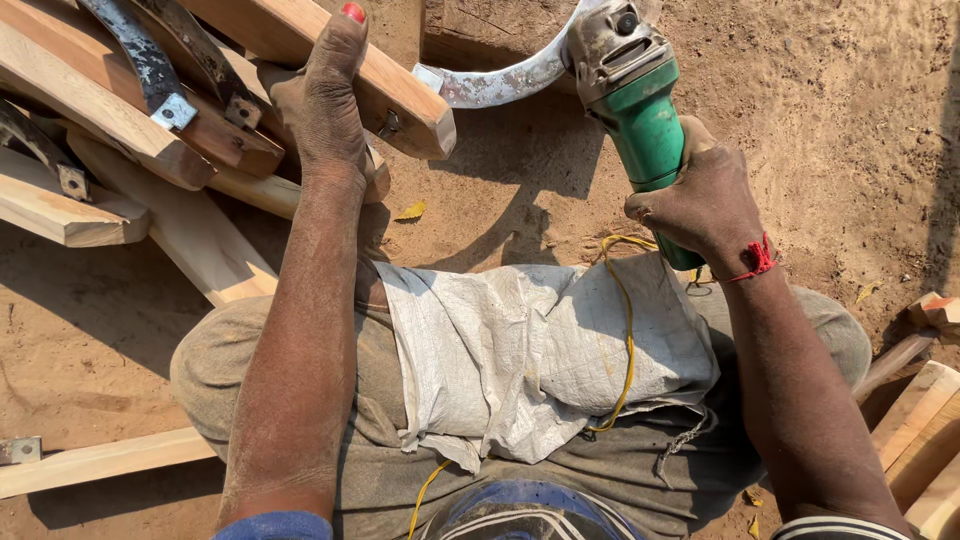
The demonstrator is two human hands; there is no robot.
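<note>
My left hand (322,100) grips the wooden handle (400,95) of a sickle-like tool whose curved metal blade (500,82) arcs to the right. My right hand (703,200) is wrapped around the green body of an angle grinder (635,95), whose grey metal head meets the blade near the top edge. A yellow cord (627,330) runs from the grinder down across a white woven sack (530,350) spread over my lap. A red thread is tied around my right wrist.
A heap of wooden handles with curved metal blades (130,110) lies at the upper left. More wooden pieces (925,430) sit at the right edge and one (100,460) at the lower left. The ground is bare sandy soil (830,120).
</note>
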